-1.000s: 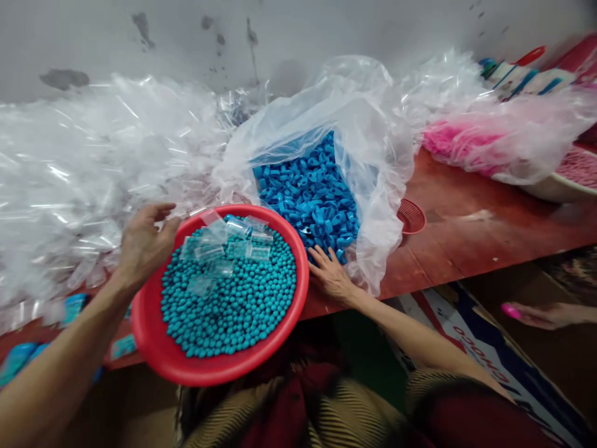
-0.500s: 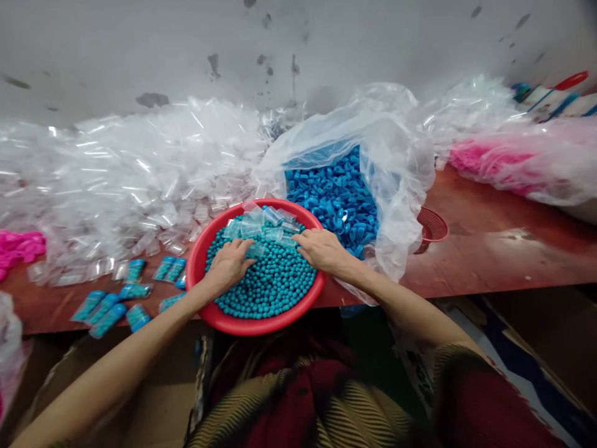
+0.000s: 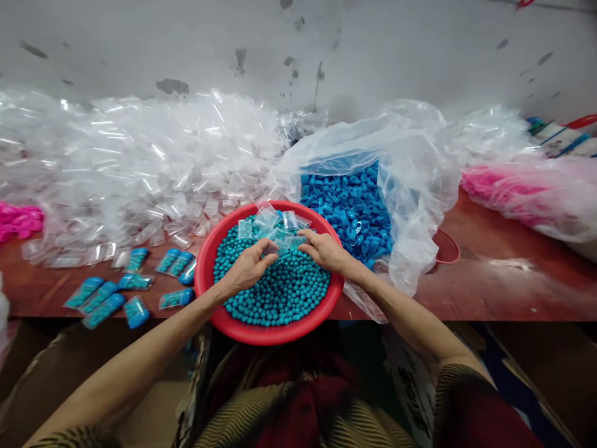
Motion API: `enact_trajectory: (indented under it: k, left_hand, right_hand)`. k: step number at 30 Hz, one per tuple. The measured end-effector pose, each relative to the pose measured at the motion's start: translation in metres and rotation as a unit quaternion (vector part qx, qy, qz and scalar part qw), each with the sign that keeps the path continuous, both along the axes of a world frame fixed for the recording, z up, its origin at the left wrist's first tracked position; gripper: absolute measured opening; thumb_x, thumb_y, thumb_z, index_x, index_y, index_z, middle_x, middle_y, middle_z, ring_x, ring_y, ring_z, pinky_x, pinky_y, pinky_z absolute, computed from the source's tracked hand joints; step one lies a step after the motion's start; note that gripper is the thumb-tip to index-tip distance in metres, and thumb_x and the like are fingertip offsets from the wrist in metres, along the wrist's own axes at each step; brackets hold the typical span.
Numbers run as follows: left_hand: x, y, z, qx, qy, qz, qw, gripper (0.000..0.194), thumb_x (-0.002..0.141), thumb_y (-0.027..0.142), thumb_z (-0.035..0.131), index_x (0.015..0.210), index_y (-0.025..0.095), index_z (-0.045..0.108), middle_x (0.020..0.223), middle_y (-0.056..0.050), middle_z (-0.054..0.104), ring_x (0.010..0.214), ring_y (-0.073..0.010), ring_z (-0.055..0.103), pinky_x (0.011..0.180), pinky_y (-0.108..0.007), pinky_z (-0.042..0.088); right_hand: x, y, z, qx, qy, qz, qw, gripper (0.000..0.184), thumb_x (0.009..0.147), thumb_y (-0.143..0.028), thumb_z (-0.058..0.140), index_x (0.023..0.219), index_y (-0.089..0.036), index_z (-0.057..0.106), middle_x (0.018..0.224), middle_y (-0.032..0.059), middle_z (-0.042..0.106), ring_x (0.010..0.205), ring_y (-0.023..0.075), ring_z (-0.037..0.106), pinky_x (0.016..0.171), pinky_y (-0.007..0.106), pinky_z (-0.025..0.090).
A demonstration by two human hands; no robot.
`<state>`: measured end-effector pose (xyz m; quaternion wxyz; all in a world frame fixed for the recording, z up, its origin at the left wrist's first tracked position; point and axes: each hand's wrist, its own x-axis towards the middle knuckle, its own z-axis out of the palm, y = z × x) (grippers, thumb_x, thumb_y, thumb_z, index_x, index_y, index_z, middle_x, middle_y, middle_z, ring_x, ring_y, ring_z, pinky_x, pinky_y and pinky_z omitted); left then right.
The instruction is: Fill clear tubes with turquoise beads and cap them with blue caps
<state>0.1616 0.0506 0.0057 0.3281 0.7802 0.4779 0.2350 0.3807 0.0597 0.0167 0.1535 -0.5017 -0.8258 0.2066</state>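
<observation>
A red basin (image 3: pixel 205 274) full of teal beads (image 3: pixel 284 298) stands at the table's front edge. Several small clear plastic containers (image 3: pixel 267 216) lie loose on the beads toward the back. My left hand (image 3: pixel 247 267) is over the basin, thumb and fingers pinching a clear container (image 3: pixel 272 248). Opposite it, my right hand (image 3: pixel 326 250) grips another clear container (image 3: pixel 295 241) low over the beads. The two hands are close together but apart. Behind the basin, a translucent bag (image 3: pixel 417 186) lies open around a heap of blue plastic caps (image 3: pixel 345 205).
A large heap of clear containers (image 3: pixel 140 155) lies along the wall at left. Bead-filled containers with blue caps (image 3: pixel 105 298) lie front left. Pink pieces (image 3: pixel 18 221) are far left, with a bag of pink pieces (image 3: pixel 513 193) at right. A red mesh basket (image 3: pixel 446 247) sits beside the blue caps' bag.
My left hand came in from the basin's left rim, and my right hand from beside the blue caps. Both now hold clear containers over the beads. The basin has shifted in view.
</observation>
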Motion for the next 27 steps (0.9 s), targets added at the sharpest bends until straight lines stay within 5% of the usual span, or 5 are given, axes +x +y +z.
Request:
enact_trajectory:
  k: [3, 8, 11, 19, 27]
  left_hand:
    - [0.001, -0.005, 0.007, -0.014, -0.003, 0.032, 0.999, 0.022, 0.083, 0.036, 0.047, 0.097, 0.02, 0.053, 0.072, 0.001, 0.056, 0.067, -0.0163, 0.056, 0.065, -0.027, 0.044]
    - [-0.002, -0.013, 0.019, 0.031, 0.184, 0.057, 0.981, 0.025, 0.078, 0.035, 0.058, 0.098, 0.022, 0.053, 0.061, 0.003, 0.052, 0.06, -0.0176, 0.056, 0.059, -0.027, 0.038]
    - [-0.002, -0.015, 0.02, 0.071, 0.207, 0.029, 0.975, 0.022, 0.079, 0.037, 0.059, 0.094, 0.023, 0.056, 0.069, 0.001, 0.056, 0.068, -0.0182, 0.058, 0.064, -0.028, 0.041]
    - [0.021, -0.022, -0.002, 0.091, 0.171, -0.062, 0.979, 0.02, 0.072, 0.025, 0.066, 0.085, 0.02, 0.051, 0.096, -0.005, 0.054, 0.089, -0.021, 0.055, 0.076, -0.033, 0.046]
    - [0.035, -0.025, -0.019, 0.029, 0.159, -0.034, 0.986, 0.041, 0.07, 0.019, 0.061, 0.107, 0.019, 0.044, 0.102, -0.008, 0.058, 0.097, -0.0249, 0.055, 0.083, -0.04, 0.046]
  right_hand:
    - [-0.002, -0.002, 0.0, -0.023, 0.03, 0.004, 0.999, 0.034, 0.09, -0.027, 0.051, 0.123, -0.016, 0.053, 0.087, 0.0048, 0.07, 0.08, 0.0157, 0.064, 0.074, 0.025, 0.044]
    - [-0.003, -0.013, 0.006, 0.024, -0.045, -0.05, 0.997, 0.039, 0.091, -0.028, 0.047, 0.126, -0.011, 0.049, 0.094, 0.0104, 0.069, 0.086, 0.0205, 0.065, 0.077, 0.03, 0.045]
    - [-0.005, -0.021, 0.006, 0.042, -0.037, 0.002, 0.998, 0.035, 0.091, -0.027, 0.047, 0.124, -0.014, 0.049, 0.101, 0.0099, 0.068, 0.093, 0.0193, 0.064, 0.081, 0.029, 0.045]
    - [-0.02, -0.033, -0.011, -0.044, -0.108, 0.08, 0.99, 0.022, 0.093, -0.017, 0.041, 0.11, -0.011, 0.053, 0.103, 0.0122, 0.065, 0.095, 0.02, 0.062, 0.077, 0.028, 0.045]
    - [-0.017, -0.033, -0.013, -0.059, -0.147, 0.107, 0.982, 0.026, 0.09, -0.011, 0.039, 0.112, -0.016, 0.051, 0.099, 0.0076, 0.067, 0.088, 0.0173, 0.063, 0.068, 0.025, 0.039]
